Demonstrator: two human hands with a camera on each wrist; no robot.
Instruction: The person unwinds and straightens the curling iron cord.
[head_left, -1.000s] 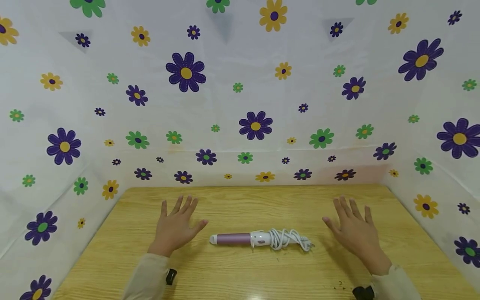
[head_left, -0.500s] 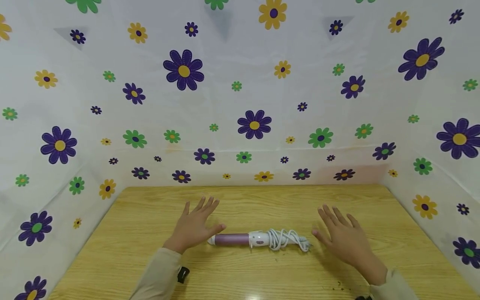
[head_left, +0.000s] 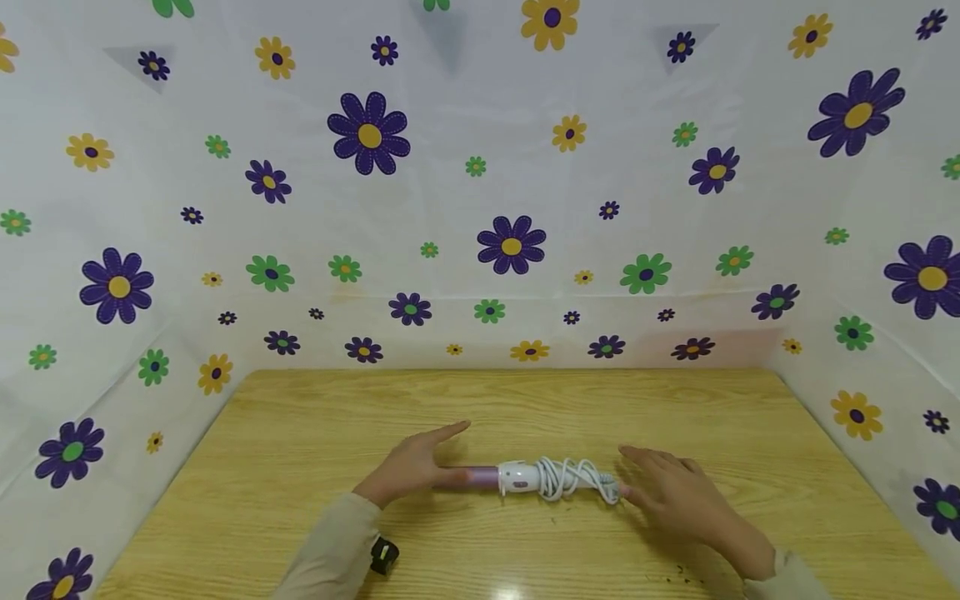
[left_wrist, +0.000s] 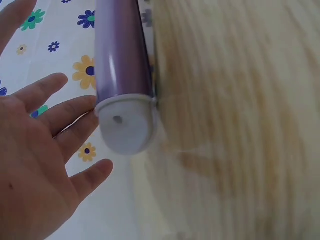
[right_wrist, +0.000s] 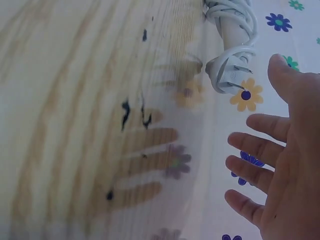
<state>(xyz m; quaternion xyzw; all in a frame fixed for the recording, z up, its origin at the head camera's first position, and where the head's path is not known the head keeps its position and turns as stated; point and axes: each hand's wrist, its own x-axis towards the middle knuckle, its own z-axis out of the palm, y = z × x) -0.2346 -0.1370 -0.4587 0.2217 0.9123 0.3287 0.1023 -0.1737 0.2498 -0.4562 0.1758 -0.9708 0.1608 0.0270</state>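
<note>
Left hand (head_left: 408, 468): fingers extended and spread, thumb lifted, at the far end of the mauve barrel (head_left: 486, 477); contact, I cannot tell. Right hand (head_left: 678, 500): fingers outstretched, gripping nothing, just beside the two-pronged plug (right_wrist: 232, 75). Both have moved inward since a second ago — the left now hides the white tip (left_wrist: 127, 127) from the head view. Between them, one curling iron (head_left: 528, 479), lying unmoved, its white handle (head_left: 517, 478) wound with white cord (head_left: 570, 479). Beneath: wood-grain tabletop (head_left: 337, 417), dark specks (head_left: 681, 575). Behind: white sheet (head_left: 420, 200), daisy print.
</note>
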